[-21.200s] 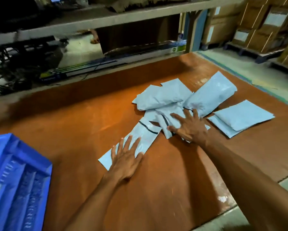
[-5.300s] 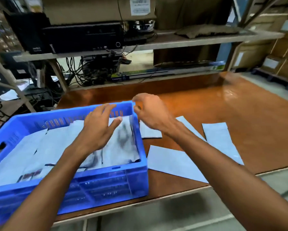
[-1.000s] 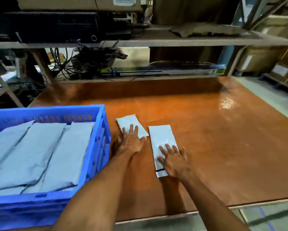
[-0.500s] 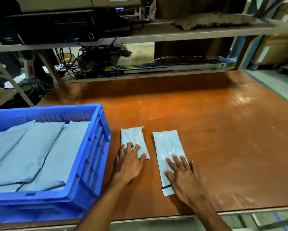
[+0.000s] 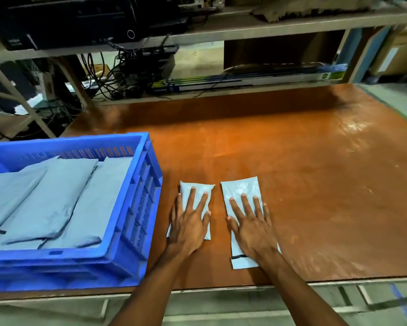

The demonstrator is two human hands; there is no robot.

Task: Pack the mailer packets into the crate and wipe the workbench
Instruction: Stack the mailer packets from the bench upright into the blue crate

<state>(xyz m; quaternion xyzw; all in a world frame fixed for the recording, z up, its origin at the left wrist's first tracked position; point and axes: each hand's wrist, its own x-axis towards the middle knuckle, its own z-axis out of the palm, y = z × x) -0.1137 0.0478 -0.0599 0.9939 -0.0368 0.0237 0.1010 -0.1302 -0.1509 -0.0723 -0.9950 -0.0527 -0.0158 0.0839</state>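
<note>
**Head view**

- Crate: blue, at near left of bench. Holds several grey packets, laid flat and overlapping.
- Short packet: flat on bench just right of crate, apart from its wall. Long axis near-to-far, parallel to crate's right wall.
- Long packet: flat on bench right of short packet, one place farther from crate, with a narrow gap between. Same near-to-far axis. Black strip across near end.
- Left hand: palm down on short packet, flat and spread, pressing. Nothing gripped. Covers most of packet, leaving far end showing.
- Right hand: palm down on long packet, flat and spread, pressing. Nothing gripped. Leaves far and near ends showing.
- Relation for coming move: crate to left of both hands, left hand nearer. Probably a lift or slide leftward over crate's right wall, short packet first by reach.
- Progress, as judged: last two packets outside crate. Wiping not begun, no cloth in view.
- Against half a second earlier: both hands farther up their packets, then resting only on near parts. Packets in much the same place right of crate.
- Against one second earlier: short packet then skewed, now squared to crate wall.
- Against five seconds earlier: more packets right of crate then, two now.
</note>
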